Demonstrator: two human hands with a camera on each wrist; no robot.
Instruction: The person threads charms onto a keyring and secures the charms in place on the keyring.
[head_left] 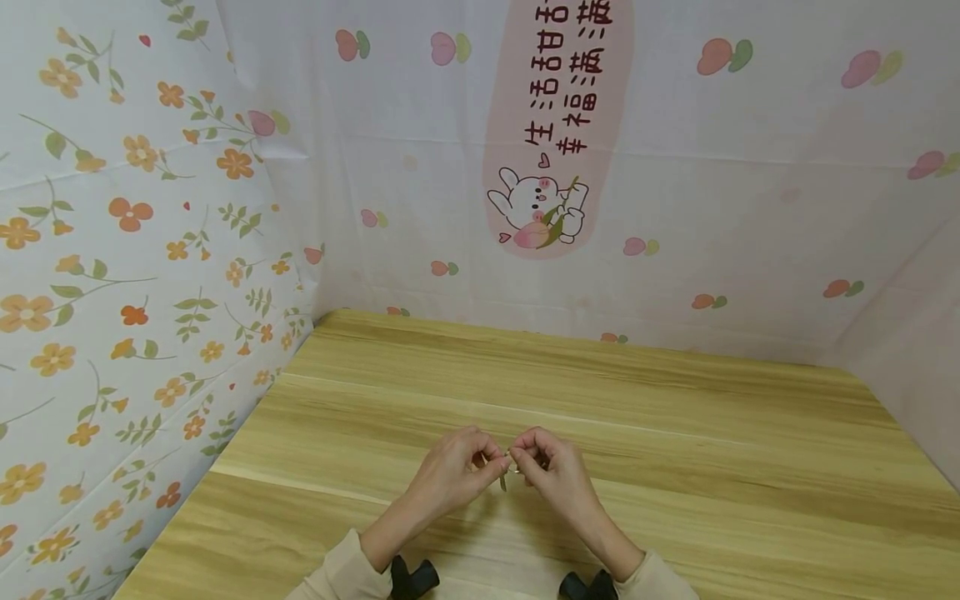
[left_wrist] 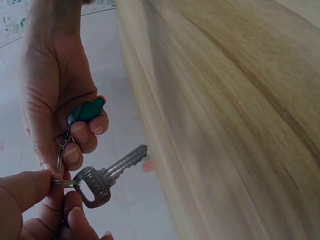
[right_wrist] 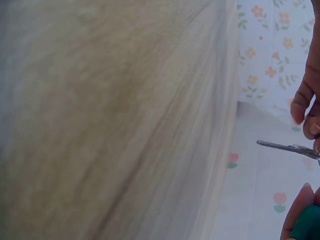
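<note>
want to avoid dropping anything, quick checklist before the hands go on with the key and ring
1. Left hand holds the green tag: ok, fingers curl round it.
2. Right hand pinches the split ring: ok.
3. Key is on the ring: cannot tell, the ring meets its hole but the threading is hidden.
4. Key blade free of fingers: ok.
5. Hands are over the table: ok.
6. Small chain joining tag and ring is intact: ok, as far as visible.

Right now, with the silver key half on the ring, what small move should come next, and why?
Probably slide the silver metal key further round the thin split ring: the right hand pinches ring and key head together, the left hand holds the green plastic tag, and the key's hole sits at the wire.
</note>
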